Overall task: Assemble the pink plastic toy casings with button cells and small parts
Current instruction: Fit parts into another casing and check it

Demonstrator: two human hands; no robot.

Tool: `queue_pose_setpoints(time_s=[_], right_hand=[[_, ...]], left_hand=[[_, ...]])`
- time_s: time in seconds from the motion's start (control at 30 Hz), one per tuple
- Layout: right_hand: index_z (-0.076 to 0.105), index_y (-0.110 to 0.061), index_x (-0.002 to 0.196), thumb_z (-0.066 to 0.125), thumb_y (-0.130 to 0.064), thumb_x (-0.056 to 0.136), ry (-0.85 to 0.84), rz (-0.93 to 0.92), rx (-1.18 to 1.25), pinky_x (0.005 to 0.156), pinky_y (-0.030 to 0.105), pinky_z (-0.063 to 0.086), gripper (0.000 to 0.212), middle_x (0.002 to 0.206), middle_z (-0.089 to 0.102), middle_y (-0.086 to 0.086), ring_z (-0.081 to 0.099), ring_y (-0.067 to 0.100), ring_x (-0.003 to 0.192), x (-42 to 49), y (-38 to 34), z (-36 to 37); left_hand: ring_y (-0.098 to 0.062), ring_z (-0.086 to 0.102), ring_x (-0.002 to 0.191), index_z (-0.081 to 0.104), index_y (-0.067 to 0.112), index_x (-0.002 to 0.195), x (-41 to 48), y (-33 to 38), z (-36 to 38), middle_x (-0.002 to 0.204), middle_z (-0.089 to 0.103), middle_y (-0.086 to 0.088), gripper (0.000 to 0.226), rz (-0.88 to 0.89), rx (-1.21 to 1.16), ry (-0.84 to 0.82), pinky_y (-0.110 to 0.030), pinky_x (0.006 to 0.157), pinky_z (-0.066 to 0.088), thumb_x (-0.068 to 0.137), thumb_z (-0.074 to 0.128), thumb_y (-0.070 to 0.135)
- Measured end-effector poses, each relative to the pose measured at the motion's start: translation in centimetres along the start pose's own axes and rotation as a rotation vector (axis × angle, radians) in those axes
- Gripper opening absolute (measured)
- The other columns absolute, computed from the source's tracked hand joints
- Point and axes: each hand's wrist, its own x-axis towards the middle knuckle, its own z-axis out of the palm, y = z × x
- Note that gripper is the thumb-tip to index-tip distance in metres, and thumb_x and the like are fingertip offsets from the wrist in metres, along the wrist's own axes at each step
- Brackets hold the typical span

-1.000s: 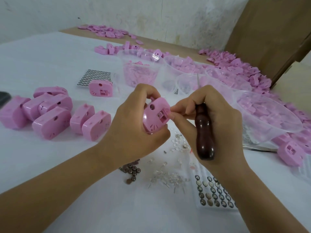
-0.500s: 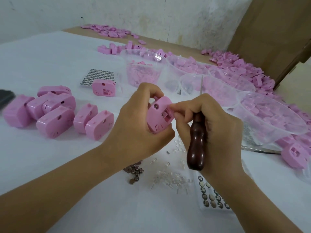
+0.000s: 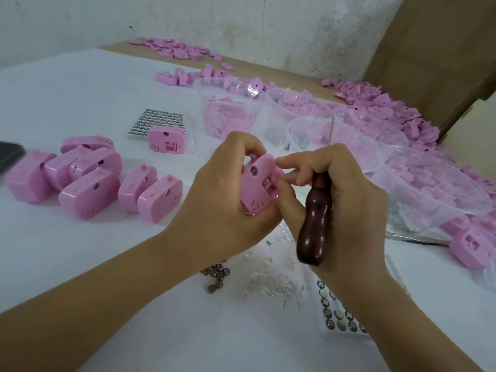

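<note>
My left hand [image 3: 225, 200] grips a pink toy casing [image 3: 257, 187] above the table, its open compartment turned toward my right hand. My right hand [image 3: 341, 200] holds a dark wooden-handled awl [image 3: 315, 224] in its curled fingers, metal tip pointing up, while its thumb and forefinger press at the casing's compartment. What they pinch is too small to tell. Loose button cells [image 3: 218, 275], clear small LEDs [image 3: 271, 284] and a tray of button cells [image 3: 336, 315] lie on the white table below my hands.
Several assembled pink casings [image 3: 88, 181] lie at the left, one more [image 3: 166, 140] by a sheet of button cells [image 3: 158, 120]. Clear plastic bowls [image 3: 429, 189] of pink parts stand behind and to the right, with loose pink parts [image 3: 397, 111] heaped beyond. A dark object [image 3: 9, 154] sits at the left edge.
Both hands have shifted slightly. The casing has tilted in my left hand, and the awl handle has swung from upright to leaning left at its bottom.
</note>
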Motion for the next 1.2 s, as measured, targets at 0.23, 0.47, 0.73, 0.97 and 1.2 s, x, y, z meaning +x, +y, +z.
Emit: queue_pose_setpoints(time_s=[0.23,0.47,0.73,0.97,1.2], right_hand=[[0.043,-0.019,0.071,0.063,0.018,0.071,0.003,-0.036,-0.075,0.060,0.016,0.044,0.042,0.084,0.057,0.006,0.056,0.019,0.072,-0.1,0.1,0.2],[0.042,-0.024,0.077,0.063,0.001,0.079,-0.018,-0.052,-0.027,0.074,0.016,0.050,0.033,0.083,0.067,0.002,0.067,0.004,0.086,1.4,0.6,-2.3],[0.044,-0.031,0.067,0.070,0.010,0.073,-0.534,0.063,-0.279,0.056,0.025,0.051,0.048,0.071,0.066,-0.001,0.064,0.009,0.070,2.0,2.4,-4.7],[0.039,-0.033,0.068,0.068,0.007,0.074,-0.633,0.054,-0.436,0.059,0.020,0.050,0.050,0.070,0.064,-0.010,0.063,0.003,0.068,1.7,3.6,-4.8],[0.044,-0.028,0.069,0.068,0.004,0.075,-0.762,0.128,-0.307,0.062,0.018,0.050,0.041,0.073,0.067,-0.002,0.066,0.006,0.074,2.0,3.3,-5.4]], left_hand=[[-0.010,0.054,0.074,0.042,0.024,0.099,0.0,-0.1,0.1,0.082,0.055,0.003,0.045,-0.006,0.013,-0.009,-0.009,0.050,0.041,0.073,0.078,0.021],[-0.009,0.051,0.070,0.038,0.034,0.091,0.1,-0.2,-0.3,0.084,0.051,0.008,0.043,-0.067,0.012,-0.016,-0.010,0.050,0.039,0.065,0.069,0.021],[-0.013,0.054,0.073,0.038,0.034,0.091,0.3,-0.5,-0.4,0.089,0.052,0.005,0.051,-0.081,0.002,0.027,-0.023,0.046,0.043,0.068,0.077,0.011],[-0.009,0.059,0.070,0.038,0.036,0.094,0.5,-0.8,-0.5,0.083,0.060,0.007,0.045,-0.121,-0.062,0.039,-0.016,0.045,0.043,0.065,0.071,0.023],[-0.008,0.061,0.069,0.039,0.039,0.098,0.6,-1.2,-0.5,0.089,0.063,0.006,0.050,-0.182,-0.154,-0.042,-0.019,0.055,0.049,0.065,0.074,0.027]])
